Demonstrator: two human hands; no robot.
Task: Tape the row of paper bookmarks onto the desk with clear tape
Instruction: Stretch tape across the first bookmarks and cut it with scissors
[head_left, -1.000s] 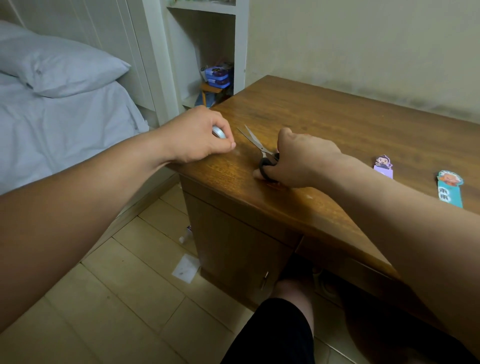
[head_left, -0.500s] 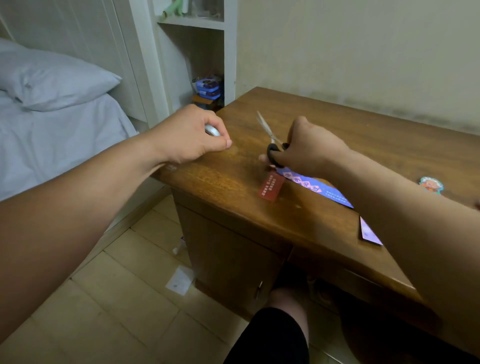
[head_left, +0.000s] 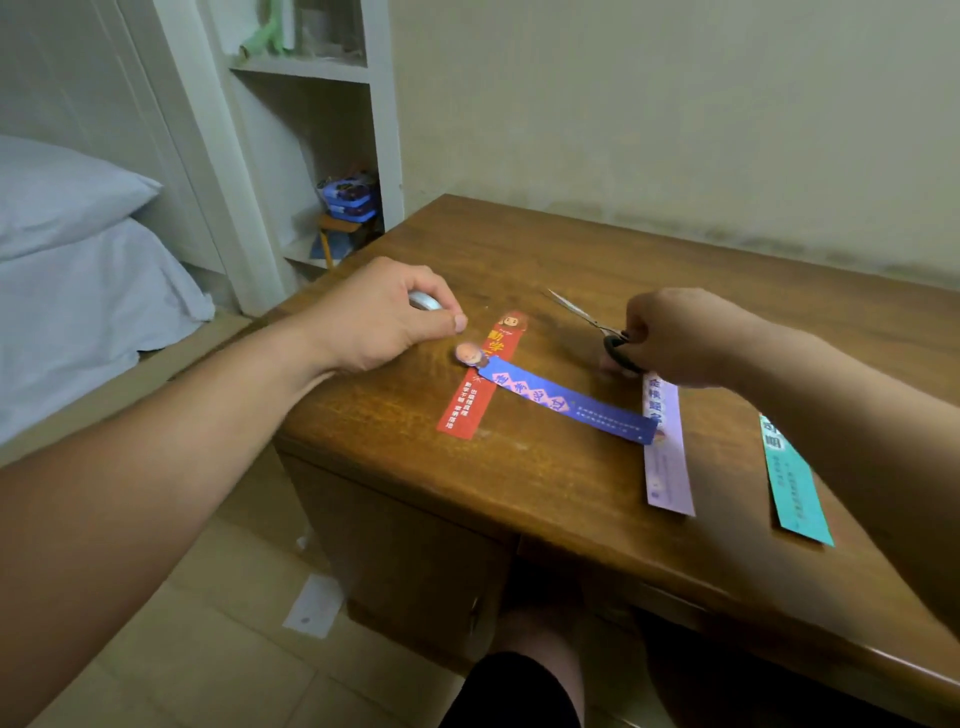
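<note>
Lying near the left front corner of the desk, the red bookmark runs from a cartoon head at its far end down to a square end close to the front edge. A blue bookmark lies across the red one. Its own cartoon head pokes out just left of the red strip, and its tail slants off to the right, where it overlaps a lilac bookmark. Right of the red bookmark and beyond the lilac one lies a teal bookmark, its far end hidden under the right forearm. All four rest flat on the wood.

Just left of the red bookmark's far end, the left hand sits on the desk with its fingers curled round a tape roll. Only a silvery arc of the roll shows between thumb and fingers. The thumb tip is close to the red strip; whether it touches cannot be told.

Right of the red bookmark's far end, the right hand grips the black handles of the scissors, whose thin blades point away and leftward, low over the wood.

Well left of the red bookmark, off the desk, stands a bed with a pillow. Beyond the bookmark's far end is a white shelf. Below it, on the floor, lies a paper scrap.
</note>
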